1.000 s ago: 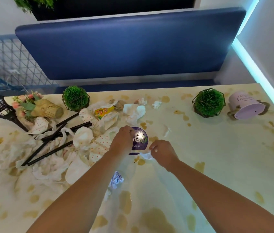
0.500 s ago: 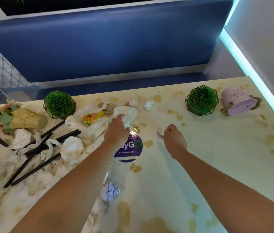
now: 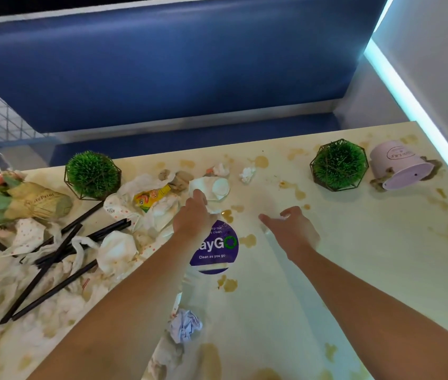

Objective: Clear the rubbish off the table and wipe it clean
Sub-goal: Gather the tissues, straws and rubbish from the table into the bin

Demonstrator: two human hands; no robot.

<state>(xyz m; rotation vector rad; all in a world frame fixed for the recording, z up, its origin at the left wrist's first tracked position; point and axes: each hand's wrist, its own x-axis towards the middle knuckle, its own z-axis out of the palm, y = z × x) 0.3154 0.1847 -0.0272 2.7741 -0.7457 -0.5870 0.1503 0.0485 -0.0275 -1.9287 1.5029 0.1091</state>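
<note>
Left hand has moved beyond the purple sticker, gripping white tissue; right hand open. Gathering rubbish; next, lift it clear.

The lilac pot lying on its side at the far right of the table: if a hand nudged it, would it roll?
Probably. The lilac pot lies on its side with a round, tapered wall, so it would likely roll in a curve rather than straight. It looks hollow, so probably light. The brown clumps touching it might slow it.
</note>
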